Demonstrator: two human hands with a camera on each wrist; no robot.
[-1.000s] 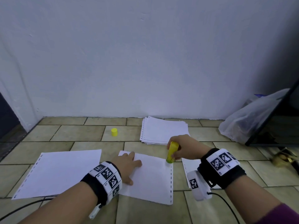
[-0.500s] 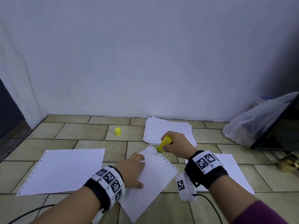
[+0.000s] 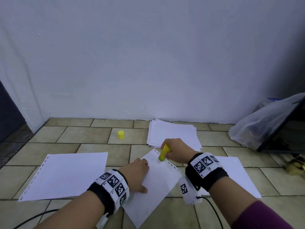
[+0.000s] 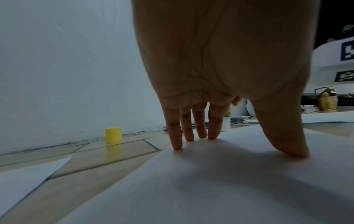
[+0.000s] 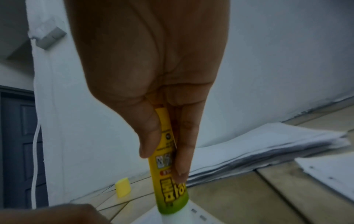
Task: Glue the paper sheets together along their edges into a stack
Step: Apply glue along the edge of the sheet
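Observation:
A white perforated paper sheet (image 3: 153, 187) lies turned at an angle on the tiled floor. My left hand (image 3: 137, 174) presses flat on it with straight fingers (image 4: 177, 136). My right hand (image 3: 175, 151) grips a yellow-green glue stick (image 3: 163, 152) (image 5: 168, 174), its tip down on the sheet's perforated far edge. A second sheet (image 3: 66, 174) lies to the left, a third sheet (image 3: 234, 172) partly under my right wrist. A pile of sheets (image 3: 173, 134) sits by the wall. The yellow glue cap (image 3: 121, 135) stands on a tile.
A white wall (image 3: 148, 63) runs close behind the pile. A clear plastic bag (image 3: 257, 128) and a dark slanted panel (image 3: 283, 129) stand at the right. A black cable (image 3: 212, 210) trails from my right wrist. A dark doorway (image 3: 8, 113) is at the left.
The sheet under my left hand has turned from square to diagonal. My right hand has carried the glue stick from its right edge to the far perforated edge.

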